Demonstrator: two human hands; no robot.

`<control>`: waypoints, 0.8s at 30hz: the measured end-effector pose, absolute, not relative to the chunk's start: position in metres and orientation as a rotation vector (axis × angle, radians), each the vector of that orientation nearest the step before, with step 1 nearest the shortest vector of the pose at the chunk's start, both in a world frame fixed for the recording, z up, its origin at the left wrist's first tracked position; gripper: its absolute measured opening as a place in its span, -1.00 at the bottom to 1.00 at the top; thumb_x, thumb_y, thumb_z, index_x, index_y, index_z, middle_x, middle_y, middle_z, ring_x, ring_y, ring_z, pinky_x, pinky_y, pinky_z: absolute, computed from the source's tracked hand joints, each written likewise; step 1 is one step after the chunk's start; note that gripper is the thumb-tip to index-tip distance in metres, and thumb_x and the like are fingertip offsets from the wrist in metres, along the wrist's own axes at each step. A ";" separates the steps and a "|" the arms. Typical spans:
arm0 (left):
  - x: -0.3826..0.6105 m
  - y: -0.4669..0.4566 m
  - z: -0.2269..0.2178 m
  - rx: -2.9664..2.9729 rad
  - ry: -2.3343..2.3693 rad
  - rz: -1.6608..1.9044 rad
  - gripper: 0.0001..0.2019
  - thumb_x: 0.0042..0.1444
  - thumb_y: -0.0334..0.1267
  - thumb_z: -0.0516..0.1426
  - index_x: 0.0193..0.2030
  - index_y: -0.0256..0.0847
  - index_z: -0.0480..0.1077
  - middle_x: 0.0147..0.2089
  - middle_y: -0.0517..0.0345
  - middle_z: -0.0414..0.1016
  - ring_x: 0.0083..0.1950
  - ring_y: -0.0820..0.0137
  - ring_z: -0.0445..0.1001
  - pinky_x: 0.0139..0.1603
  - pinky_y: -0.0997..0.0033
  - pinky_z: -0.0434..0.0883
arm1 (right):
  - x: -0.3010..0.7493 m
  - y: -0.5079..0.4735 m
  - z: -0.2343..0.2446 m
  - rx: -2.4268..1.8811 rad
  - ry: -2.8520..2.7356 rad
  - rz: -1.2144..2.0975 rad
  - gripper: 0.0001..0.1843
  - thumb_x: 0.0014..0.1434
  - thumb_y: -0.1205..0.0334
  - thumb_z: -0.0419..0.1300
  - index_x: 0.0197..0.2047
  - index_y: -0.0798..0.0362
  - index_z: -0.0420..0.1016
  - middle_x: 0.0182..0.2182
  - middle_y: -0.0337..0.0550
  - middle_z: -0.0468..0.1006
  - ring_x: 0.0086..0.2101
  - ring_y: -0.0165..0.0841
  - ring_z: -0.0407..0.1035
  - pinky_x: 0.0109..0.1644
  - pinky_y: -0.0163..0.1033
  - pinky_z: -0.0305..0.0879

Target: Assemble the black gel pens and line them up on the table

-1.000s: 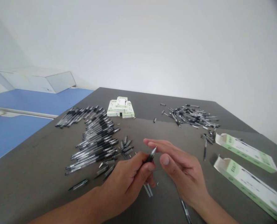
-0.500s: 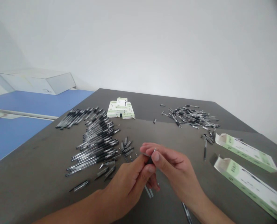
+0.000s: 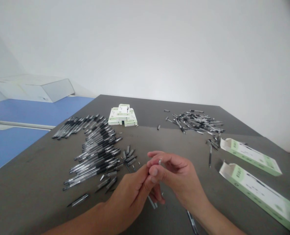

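My left hand (image 3: 135, 192) is closed around a pen, most of it hidden by the fingers. My right hand (image 3: 176, 176) meets it at the fingertips, thumb and forefinger pinched on a small silver pen tip (image 3: 160, 161). Below the left fingers, clear tube ends (image 3: 151, 202) stick out; whether they belong to the held pen I cannot tell. Left of the hands lie loose black caps (image 3: 129, 156) and several pen parts (image 3: 109, 182). A single pen (image 3: 191, 222) lies partly under my right wrist.
A long heap of pens (image 3: 98, 153) spreads over the left of the dark table (image 3: 37, 182). Another pile (image 3: 196, 121) lies at the back right. Green-white boxes (image 3: 122, 116) are stacked at the back. Two opened boxes (image 3: 251, 156) lie on the right.
My right fingertips have closed further over the joint, hiding the black grip seen before. The whole view has shifted slightly, so things sit a little more to the left.
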State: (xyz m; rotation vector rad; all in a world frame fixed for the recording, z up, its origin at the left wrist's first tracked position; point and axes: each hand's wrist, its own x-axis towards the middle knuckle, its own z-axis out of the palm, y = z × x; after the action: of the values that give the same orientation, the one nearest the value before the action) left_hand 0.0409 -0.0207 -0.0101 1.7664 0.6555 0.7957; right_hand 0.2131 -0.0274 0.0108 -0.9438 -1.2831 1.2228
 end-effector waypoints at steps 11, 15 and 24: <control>0.044 -0.024 -0.016 1.651 0.625 0.834 -0.62 0.60 0.06 -0.10 -0.03 -0.16 0.37 -0.36 0.09 0.71 -0.39 0.37 0.66 -0.28 0.44 0.62 | 0.213 -0.031 0.016 -0.831 -1.240 1.434 -0.58 0.34 -0.22 0.32 0.00 -0.11 0.80 0.03 -0.01 0.75 -0.50 -0.36 0.56 -0.61 -0.28 0.45; 0.042 -0.021 -0.017 1.670 0.643 0.836 -0.61 0.60 0.07 -0.10 0.11 -0.17 0.37 -0.35 0.11 0.71 -0.38 0.37 0.68 -0.27 0.44 0.62 | 0.216 -0.026 0.019 -0.937 -1.272 1.238 -0.73 0.25 -0.15 0.44 -0.13 -0.19 0.83 -0.03 -0.09 0.78 0.04 -0.06 0.65 -0.12 -0.03 0.71; 0.042 -0.021 -0.014 1.651 0.627 0.872 -0.63 0.60 0.05 -0.09 0.03 -0.16 0.39 -0.34 0.13 0.71 -0.36 0.39 0.68 -0.24 0.46 0.62 | 0.220 -0.024 0.020 -0.857 -1.350 1.313 -0.71 0.37 -0.11 0.36 0.01 -0.21 0.80 0.05 -0.11 0.77 0.35 -0.09 0.40 0.38 0.13 0.43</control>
State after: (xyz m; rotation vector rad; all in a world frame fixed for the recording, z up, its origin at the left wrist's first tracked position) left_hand 0.0420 -0.0215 -0.0138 1.6508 0.6272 0.8722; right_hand 0.2196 -0.0245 0.0197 -0.8575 -1.3498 1.3132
